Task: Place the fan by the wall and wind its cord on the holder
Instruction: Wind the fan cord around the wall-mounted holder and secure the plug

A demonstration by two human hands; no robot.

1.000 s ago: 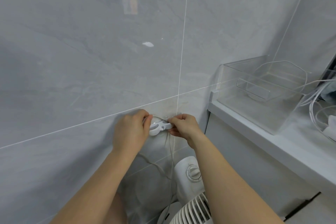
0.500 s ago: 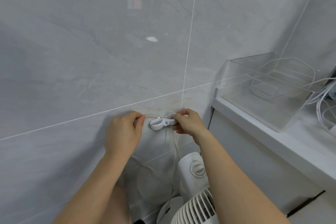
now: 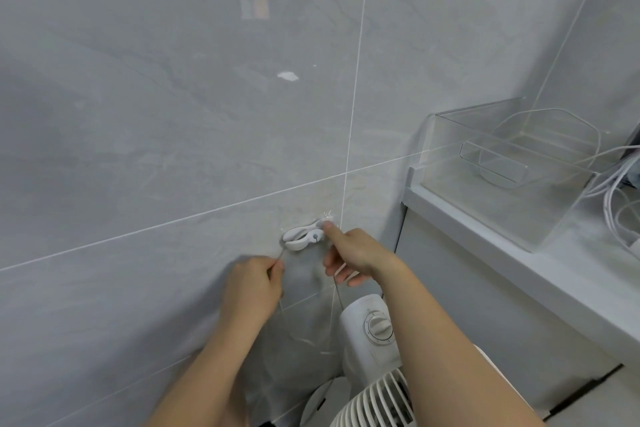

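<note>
A white cord holder (image 3: pixel 304 238) is stuck to the grey tiled wall. My right hand (image 3: pixel 356 255) presses its index fingertip on the holder's right end while the other fingers curl below. My left hand (image 3: pixel 251 282), lower and to the left, pinches the thin white cord (image 3: pixel 281 253), which runs up from my fingers to the holder's left side. Another strand hangs down past my right hand toward the white fan (image 3: pixel 372 329), which stands by the wall with its round knob facing up and its grille at the bottom edge.
A grey counter (image 3: pixel 519 263) juts out at the right, its cabinet side next to the fan. On it sit a clear plastic bin (image 3: pixel 512 166) and several loose white cables (image 3: pixel 620 191). The wall to the left is bare tile.
My left hand has dropped down and left from beside the holder, drawing the cord with it. My right hand has shifted from gripping the holder's end to pressing it with one fingertip.
</note>
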